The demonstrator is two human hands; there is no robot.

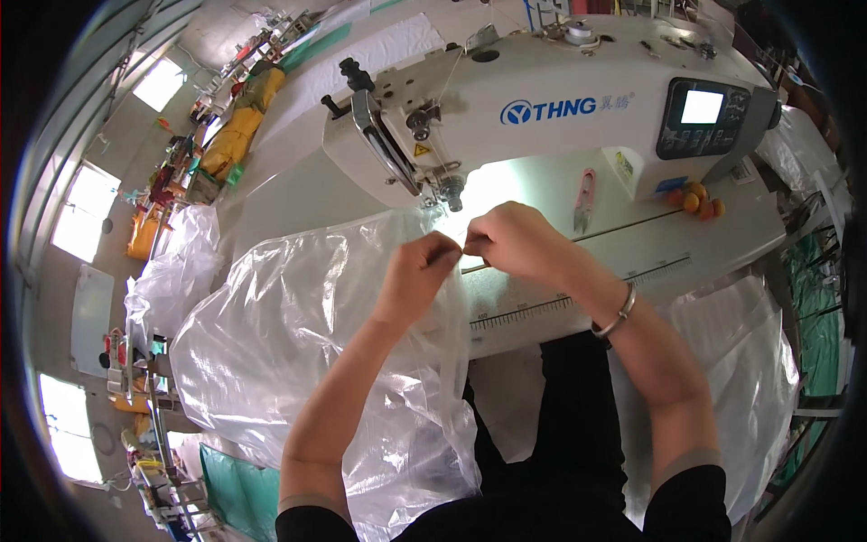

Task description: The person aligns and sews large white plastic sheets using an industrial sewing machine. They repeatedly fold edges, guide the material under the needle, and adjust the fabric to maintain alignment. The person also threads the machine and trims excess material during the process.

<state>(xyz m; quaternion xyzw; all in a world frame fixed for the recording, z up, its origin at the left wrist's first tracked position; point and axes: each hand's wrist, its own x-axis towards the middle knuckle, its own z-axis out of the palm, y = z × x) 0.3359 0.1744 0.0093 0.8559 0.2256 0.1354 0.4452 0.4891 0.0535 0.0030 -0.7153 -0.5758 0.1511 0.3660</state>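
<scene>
A white sewing machine point(542, 104) stands across the table, its lit needle area point(449, 191) just beyond my hands. Clear plastic sheeting point(280, 316) reaches from beneath the needle area down over the table's left and front side. My left hand point(420, 274) is closed in a pinch at the sheeting's right edge. Against its fingertips, my right hand point(517, 239) also pinches, with its wrist bent; whatever lies between its fingers is too small to make out. A metal bangle point(617, 312) circles my right wrist.
Pink-handled thread snips point(585, 199) lie on the table right of my right hand. Small orange and red round objects point(695, 200) sit by the machine's base. A ruler scale point(578, 294) runs along the table's front. More clear plastic point(722, 388) hangs at the right.
</scene>
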